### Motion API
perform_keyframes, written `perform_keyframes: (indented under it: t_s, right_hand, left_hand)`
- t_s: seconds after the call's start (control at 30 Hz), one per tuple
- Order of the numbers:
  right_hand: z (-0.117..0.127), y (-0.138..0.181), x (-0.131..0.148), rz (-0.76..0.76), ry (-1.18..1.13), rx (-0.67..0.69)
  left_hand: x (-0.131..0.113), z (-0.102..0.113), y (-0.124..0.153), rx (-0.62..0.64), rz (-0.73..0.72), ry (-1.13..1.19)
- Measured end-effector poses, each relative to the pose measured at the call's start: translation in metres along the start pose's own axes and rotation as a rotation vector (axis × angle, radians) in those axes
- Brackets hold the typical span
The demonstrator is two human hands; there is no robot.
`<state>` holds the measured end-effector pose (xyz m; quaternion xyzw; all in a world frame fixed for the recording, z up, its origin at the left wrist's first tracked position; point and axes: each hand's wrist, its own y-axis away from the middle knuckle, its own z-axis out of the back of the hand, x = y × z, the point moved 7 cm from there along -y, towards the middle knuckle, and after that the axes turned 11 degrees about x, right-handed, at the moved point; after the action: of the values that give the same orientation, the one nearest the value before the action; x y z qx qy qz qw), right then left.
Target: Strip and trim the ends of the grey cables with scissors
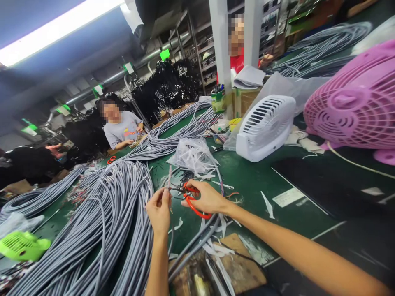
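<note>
Between its thumb and fingers my left hand [160, 207] pinches the end of a grey cable [172, 234], whose pale stripped tip [170, 174] points upward. My right hand [206, 198] is wrapped round a pair of scissors [197, 209] with red-orange handles. The blades reach left to the cable tip, close to my left fingertips; whether they touch it I cannot tell. Just beyond my hands, a clear plastic bag [194, 156] holds white pieces. Dark short offcuts [186, 177] lie in front of the bag.
Bundles of grey cable [114, 205] cover the left of the green table [243, 181]. A white fan [265, 127] and a pink fan [348, 98] stand at right. White scraps [268, 205] and a wooden board [240, 263] lie nearer. Two co-workers [123, 127] are across the table.
</note>
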<state>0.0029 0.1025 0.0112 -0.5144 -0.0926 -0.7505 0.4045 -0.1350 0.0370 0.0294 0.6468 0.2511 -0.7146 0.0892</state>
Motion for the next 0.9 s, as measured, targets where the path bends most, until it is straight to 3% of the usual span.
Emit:
perform_keyframes:
  t_s: [0.2,0.4,0.6,0.77,0.9]
  right_hand:
    - [0.000,0.001,0.002,0.035,-0.079,0.013]
    - [-0.001,0.001,0.001,0.014,-0.028,0.006]
    - [-0.011,0.001,-0.006,-0.048,-0.125,0.090]
    - [-0.002,0.003,0.000,0.008,0.034,-0.043]
    - [-0.001,0.004,-0.002,-0.021,0.141,-0.046]
  left_hand:
    - [-0.003,-0.011,0.000,0.192,-0.056,-0.206]
    - [-0.004,-0.012,-0.001,0.237,-0.085,-0.317]
    - [-0.008,-0.017,0.000,0.292,-0.073,-0.333]
    - [-0.013,-0.018,0.002,0.276,-0.141,-0.420]
    - [-0.012,-0.019,0.003,0.271,-0.165,-0.473]
